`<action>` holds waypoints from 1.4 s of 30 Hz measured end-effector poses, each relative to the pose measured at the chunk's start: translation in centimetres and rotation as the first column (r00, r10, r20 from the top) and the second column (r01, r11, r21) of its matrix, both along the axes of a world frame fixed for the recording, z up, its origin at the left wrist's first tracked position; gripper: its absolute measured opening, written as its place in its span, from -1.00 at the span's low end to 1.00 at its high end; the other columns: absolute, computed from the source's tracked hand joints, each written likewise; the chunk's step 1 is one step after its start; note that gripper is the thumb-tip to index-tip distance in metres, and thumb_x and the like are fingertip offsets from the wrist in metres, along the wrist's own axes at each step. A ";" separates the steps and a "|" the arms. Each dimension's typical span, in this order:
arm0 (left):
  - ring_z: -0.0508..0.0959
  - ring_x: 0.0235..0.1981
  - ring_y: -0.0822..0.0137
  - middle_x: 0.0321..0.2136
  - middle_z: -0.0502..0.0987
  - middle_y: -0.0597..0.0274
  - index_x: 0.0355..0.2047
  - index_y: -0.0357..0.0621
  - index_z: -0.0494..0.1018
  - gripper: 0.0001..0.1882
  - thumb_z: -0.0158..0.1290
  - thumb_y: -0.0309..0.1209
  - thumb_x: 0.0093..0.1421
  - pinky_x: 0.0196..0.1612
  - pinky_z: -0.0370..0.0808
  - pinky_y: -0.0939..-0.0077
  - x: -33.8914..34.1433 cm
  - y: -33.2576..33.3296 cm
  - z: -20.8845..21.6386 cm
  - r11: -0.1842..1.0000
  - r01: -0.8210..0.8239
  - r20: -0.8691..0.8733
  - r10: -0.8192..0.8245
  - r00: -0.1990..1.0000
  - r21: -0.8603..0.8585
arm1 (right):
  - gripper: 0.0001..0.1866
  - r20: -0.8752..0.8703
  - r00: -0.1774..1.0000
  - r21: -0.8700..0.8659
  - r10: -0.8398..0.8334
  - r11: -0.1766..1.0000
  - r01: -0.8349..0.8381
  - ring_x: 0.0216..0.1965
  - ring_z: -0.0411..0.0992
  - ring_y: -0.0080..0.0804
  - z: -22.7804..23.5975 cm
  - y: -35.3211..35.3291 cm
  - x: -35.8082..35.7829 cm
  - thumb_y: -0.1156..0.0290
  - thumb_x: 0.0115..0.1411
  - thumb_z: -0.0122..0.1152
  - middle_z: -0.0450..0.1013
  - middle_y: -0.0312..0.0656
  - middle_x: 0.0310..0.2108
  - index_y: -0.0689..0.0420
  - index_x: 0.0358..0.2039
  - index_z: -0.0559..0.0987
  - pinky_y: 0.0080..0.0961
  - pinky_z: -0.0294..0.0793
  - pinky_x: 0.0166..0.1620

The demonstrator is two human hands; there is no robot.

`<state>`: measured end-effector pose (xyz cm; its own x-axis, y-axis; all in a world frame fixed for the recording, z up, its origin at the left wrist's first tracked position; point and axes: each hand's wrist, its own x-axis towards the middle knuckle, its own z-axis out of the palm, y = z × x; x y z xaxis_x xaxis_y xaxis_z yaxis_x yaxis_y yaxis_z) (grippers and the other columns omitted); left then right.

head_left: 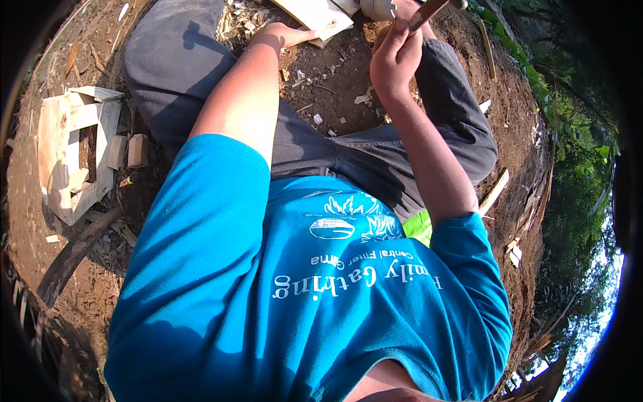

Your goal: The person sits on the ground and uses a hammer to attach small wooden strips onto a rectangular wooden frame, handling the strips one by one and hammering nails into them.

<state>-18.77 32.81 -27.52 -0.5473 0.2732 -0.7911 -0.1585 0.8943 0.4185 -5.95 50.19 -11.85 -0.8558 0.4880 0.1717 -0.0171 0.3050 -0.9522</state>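
Observation:
My left hand [287, 35] grips the near edge of a pale wooden board [329, 20] at the top of the view. One of its digits lies along the board's edge, and the others are partly hidden. Wrapped round a brown wooden handle [426, 13] is my right hand [396, 61], raised to the right of the board. A bit of grey metal shows at the handle's upper end, but the tool's head is not clear at the frame edge. A pale, rounded, ribbed thing [378, 8] lies between the board and the handle; its kind is unclear.
Wood chips [301, 77] litter the brown soil between my bent legs. At the left stands a pale wooden frame [77, 151] beside small wood blocks [137, 151]. A dark branch [77, 254] lies below it. Sticks [494, 193] and green plants [576, 154] are on the right.

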 end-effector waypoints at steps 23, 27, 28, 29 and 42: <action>0.55 0.20 0.07 0.15 0.56 0.02 0.22 -0.04 0.48 -0.15 -0.12 0.39 0.24 0.18 0.49 0.09 5.5 3.7 5.1 0.964 0.118 -0.205 -0.169 0.964 -0.239 | -0.63 0.413 0.907 -0.100 -0.085 0.985 0.138 -0.53 0.24 -0.71 -2.2 3.4 3.4 0.09 0.50 0.06 0.29 -0.47 -0.58 0.12 -0.33 0.51 -0.61 0.24 -0.46; 0.55 0.19 0.06 0.16 0.55 0.03 0.25 -0.02 0.44 -0.17 0.05 0.34 0.20 0.18 0.50 0.09 5.9 3.3 5.7 0.933 0.216 -0.204 -0.280 0.938 -0.287 | -0.59 0.406 0.914 -0.001 0.000 1.000 0.000 -0.48 0.26 -0.66 -1.4 2.5 3.5 0.04 0.48 0.07 0.32 -0.43 -0.55 0.17 -0.26 0.55 -0.54 0.29 -0.39; 0.55 0.19 0.06 0.15 0.56 0.04 0.23 -0.01 0.46 -0.18 0.05 0.34 0.20 0.18 0.50 0.09 5.9 3.0 5.4 0.942 0.218 -0.155 -0.262 0.953 -0.253 | -0.58 0.384 0.923 0.014 0.037 0.999 -0.046 -0.48 0.26 -0.66 -1.1 2.1 3.5 0.03 0.48 0.07 0.32 -0.42 -0.56 0.18 -0.26 0.55 -0.53 0.29 -0.40; 0.56 0.19 0.05 0.15 0.56 0.04 0.22 0.00 0.47 -0.20 0.05 0.33 0.21 0.19 0.50 0.09 5.9 2.6 4.7 0.951 0.217 -0.105 -0.244 0.964 -0.218 | -0.59 0.369 0.928 0.027 0.047 0.998 -0.061 -0.51 0.23 -0.57 -0.8 1.5 3.7 0.06 0.49 0.05 0.31 -0.31 -0.58 0.20 -0.26 0.53 -0.46 0.30 -0.40; 0.70 -0.26 0.28 -0.46 0.70 0.34 -0.13 0.02 0.66 -0.45 0.01 0.20 0.30 -0.05 0.54 0.23 6.5 1.4 3.0 0.989 0.131 -0.089 -0.136 0.987 -0.067 | -0.68 -0.172 0.983 -0.181 0.059 0.979 -0.091 -0.61 0.10 -0.76 12.7 0.7 -2.9 0.17 0.57 -0.12 0.19 -0.49 -0.58 0.07 -0.28 0.46 -0.69 0.09 -0.57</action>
